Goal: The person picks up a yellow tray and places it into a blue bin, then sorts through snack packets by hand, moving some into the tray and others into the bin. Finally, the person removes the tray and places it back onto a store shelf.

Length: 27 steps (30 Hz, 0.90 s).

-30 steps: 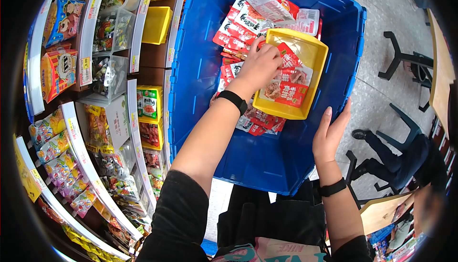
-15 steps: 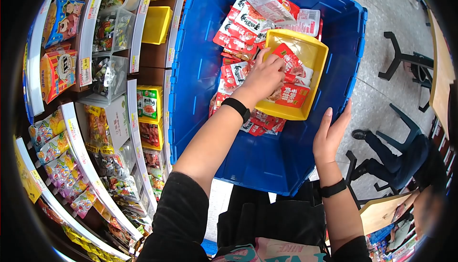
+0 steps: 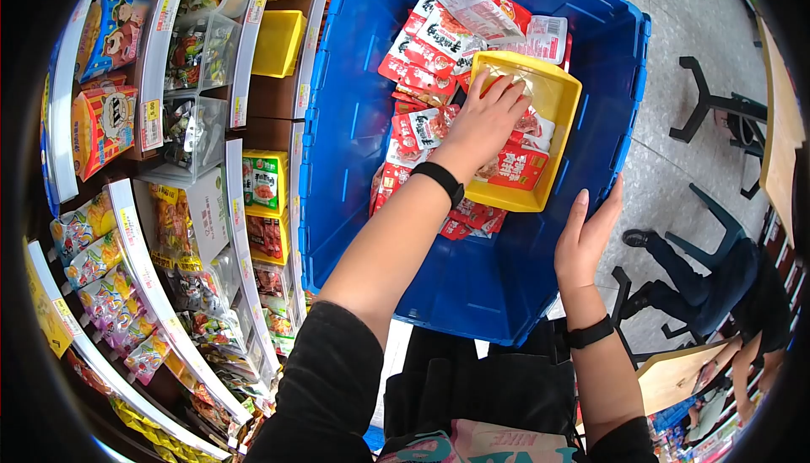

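Note:
My left hand reaches into a yellow basket, its fingers over the red snack packets inside; whether it grips one is hidden under the palm. The basket rests on loose red and white packets in a large blue crate. At the crate's right edge is my right hand, fingers stretched and thumb apart, with its palm against the rim.
Shelves of packaged snacks stand on the left, with an empty yellow basket on one. To the right are the tiled floor, a wooden table and a seated person.
My left hand has moved a little right over the packets, and its fingers now cover the upper packet in the basket. My right hand stays at the crate's edge.

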Each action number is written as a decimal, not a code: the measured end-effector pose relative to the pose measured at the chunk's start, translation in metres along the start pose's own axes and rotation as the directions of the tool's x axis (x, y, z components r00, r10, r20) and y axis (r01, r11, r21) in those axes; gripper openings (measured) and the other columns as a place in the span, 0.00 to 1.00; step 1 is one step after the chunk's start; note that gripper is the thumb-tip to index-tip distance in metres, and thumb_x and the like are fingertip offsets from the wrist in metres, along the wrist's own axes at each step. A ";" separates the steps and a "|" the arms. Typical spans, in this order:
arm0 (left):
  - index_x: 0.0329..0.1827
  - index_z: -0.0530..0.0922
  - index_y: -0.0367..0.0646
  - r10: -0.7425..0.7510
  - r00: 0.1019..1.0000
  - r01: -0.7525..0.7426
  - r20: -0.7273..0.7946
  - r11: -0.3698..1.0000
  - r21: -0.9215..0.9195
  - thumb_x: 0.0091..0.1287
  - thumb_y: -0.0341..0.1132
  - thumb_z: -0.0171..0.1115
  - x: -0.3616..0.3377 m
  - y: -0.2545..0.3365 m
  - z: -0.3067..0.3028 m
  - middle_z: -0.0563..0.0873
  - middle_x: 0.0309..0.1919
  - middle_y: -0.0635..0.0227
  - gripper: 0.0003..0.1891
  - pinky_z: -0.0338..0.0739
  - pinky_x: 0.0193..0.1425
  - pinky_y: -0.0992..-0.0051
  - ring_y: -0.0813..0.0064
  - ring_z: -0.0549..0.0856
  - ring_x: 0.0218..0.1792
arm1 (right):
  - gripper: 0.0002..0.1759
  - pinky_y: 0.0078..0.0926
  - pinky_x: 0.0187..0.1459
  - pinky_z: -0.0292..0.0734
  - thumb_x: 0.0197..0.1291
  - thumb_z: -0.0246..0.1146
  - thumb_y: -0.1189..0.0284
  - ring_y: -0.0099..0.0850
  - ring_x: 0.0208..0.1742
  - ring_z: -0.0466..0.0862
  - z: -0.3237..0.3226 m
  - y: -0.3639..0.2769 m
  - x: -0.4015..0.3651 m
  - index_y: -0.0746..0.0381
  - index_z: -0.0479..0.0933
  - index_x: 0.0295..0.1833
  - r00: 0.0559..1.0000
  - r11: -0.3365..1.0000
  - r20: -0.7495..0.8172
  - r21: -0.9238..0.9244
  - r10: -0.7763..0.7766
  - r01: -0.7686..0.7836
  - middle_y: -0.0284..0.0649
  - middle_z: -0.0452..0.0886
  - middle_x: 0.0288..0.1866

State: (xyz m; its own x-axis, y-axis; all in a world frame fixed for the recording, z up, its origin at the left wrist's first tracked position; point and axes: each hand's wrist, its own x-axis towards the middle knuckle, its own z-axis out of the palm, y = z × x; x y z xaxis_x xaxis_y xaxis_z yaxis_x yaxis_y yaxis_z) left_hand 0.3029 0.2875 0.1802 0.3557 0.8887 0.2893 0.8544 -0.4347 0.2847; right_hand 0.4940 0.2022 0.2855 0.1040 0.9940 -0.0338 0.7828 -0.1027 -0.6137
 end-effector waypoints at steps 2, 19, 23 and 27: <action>0.53 0.80 0.48 -0.038 0.999 0.037 0.022 0.997 0.062 0.65 0.28 0.57 0.006 0.000 0.003 0.80 0.50 0.65 0.15 0.51 0.80 0.51 0.69 0.76 0.61 | 0.33 0.45 0.71 0.60 0.75 0.51 0.67 0.54 0.69 0.67 0.000 0.000 0.000 0.73 0.50 0.77 1.000 1.000 -0.005 -0.004 -0.004 0.004 0.62 0.64 0.68; 0.33 0.86 0.48 -0.414 0.907 0.420 0.073 0.904 -0.082 0.58 0.34 0.72 0.027 -0.003 -0.007 0.84 0.34 0.70 0.03 0.54 0.72 0.52 0.69 0.83 0.47 | 0.33 0.44 0.71 0.60 0.75 0.51 0.68 0.54 0.69 0.67 -0.001 -0.001 0.000 0.72 0.50 0.77 1.000 1.000 0.002 0.013 0.011 -0.011 0.61 0.64 0.68; 0.45 0.85 0.50 -0.311 0.950 0.311 -0.018 0.950 0.037 0.60 0.33 0.70 0.024 -0.001 -0.004 0.83 0.47 0.70 0.10 0.53 0.73 0.51 0.68 0.80 0.54 | 0.33 0.44 0.71 0.60 0.75 0.51 0.68 0.54 0.69 0.67 0.000 -0.001 0.000 0.72 0.50 0.77 1.000 1.000 -0.003 0.026 0.004 -0.004 0.61 0.64 0.68; 0.54 0.82 0.52 -0.095 0.982 0.102 0.161 0.994 -0.034 0.61 0.34 0.68 0.009 0.003 -0.008 0.80 0.55 0.70 0.17 0.53 0.76 0.50 0.67 0.77 0.60 | 0.33 0.43 0.71 0.59 0.75 0.51 0.68 0.54 0.69 0.67 0.001 0.000 0.000 0.72 0.50 0.78 1.000 1.000 -0.008 0.013 0.001 -0.001 0.62 0.64 0.69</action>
State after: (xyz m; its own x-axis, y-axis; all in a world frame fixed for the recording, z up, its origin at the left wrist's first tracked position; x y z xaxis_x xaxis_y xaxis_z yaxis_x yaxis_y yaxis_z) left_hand 0.3059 0.2926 0.1910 0.3293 0.9378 0.1103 0.8728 -0.3468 0.3435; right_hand 0.4933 0.2023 0.2853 0.1096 0.9936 -0.0285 0.7745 -0.1034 -0.6241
